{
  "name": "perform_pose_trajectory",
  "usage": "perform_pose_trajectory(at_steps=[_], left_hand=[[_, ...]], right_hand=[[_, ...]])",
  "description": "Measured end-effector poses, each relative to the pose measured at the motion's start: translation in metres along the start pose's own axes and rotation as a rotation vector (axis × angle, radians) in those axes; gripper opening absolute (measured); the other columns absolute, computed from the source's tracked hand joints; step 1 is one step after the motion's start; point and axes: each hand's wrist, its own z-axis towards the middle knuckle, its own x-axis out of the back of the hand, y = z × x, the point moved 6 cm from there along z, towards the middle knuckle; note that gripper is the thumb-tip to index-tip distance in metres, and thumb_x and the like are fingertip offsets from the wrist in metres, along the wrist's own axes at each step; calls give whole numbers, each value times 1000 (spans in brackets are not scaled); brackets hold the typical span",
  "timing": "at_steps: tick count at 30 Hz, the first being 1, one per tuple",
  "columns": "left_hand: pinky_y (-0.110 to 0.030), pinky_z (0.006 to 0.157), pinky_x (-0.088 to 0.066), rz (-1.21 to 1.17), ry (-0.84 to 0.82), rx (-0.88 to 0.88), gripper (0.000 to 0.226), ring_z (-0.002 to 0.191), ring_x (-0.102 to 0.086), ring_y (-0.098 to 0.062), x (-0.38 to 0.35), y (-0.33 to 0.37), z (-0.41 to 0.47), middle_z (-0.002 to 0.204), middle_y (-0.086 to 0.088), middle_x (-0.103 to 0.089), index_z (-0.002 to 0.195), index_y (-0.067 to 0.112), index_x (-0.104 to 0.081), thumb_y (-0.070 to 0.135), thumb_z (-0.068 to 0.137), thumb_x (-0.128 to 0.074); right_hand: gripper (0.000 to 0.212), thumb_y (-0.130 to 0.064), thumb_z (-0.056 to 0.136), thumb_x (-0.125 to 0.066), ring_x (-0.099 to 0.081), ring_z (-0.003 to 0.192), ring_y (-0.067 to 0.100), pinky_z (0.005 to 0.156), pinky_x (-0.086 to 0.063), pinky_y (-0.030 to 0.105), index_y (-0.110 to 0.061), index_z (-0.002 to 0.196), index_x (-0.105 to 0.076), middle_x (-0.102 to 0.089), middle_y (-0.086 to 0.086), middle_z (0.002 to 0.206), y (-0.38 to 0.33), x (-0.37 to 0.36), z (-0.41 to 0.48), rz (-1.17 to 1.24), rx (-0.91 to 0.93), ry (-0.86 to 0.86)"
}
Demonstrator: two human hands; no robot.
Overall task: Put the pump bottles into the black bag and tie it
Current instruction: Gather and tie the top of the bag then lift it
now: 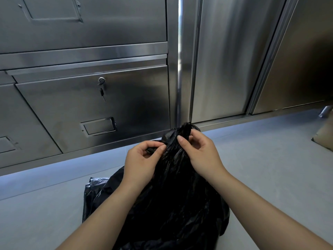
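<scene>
bunching up the neck of the black bag point(173, 204) with both hands.
pinching a twisted strip of plastic between thumb and forefinger of the left hand point(142, 159), curling the right hand point(200, 150) round the gathered top, leaving the bag's bulk slumping on the grey surface point(45, 204) near the steel drawers point(90, 105).

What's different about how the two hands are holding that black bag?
The left hand pinches a thin strand of plastic pulled out sideways, while the right hand grips the bunched neck of the black bag. The left hand sits lower, and the right hand is higher, nearer the bag's tip. Both are bare, with fingers curled on the bag's gathered top.
</scene>
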Motion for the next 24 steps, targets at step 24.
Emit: perform_pose_trajectory(at_steps=[24], left_hand=[[-5, 65, -44, 136, -103, -125, 21, 76, -64, 5, -1, 16, 3, 83, 25, -69, 90, 40, -68, 25, 77, -75]], right_hand=[[61, -43, 81, -66, -52, 105, -6, 91, -41, 12, -47, 136, -40, -53, -21, 105, -5, -4, -7, -291, 134, -247]])
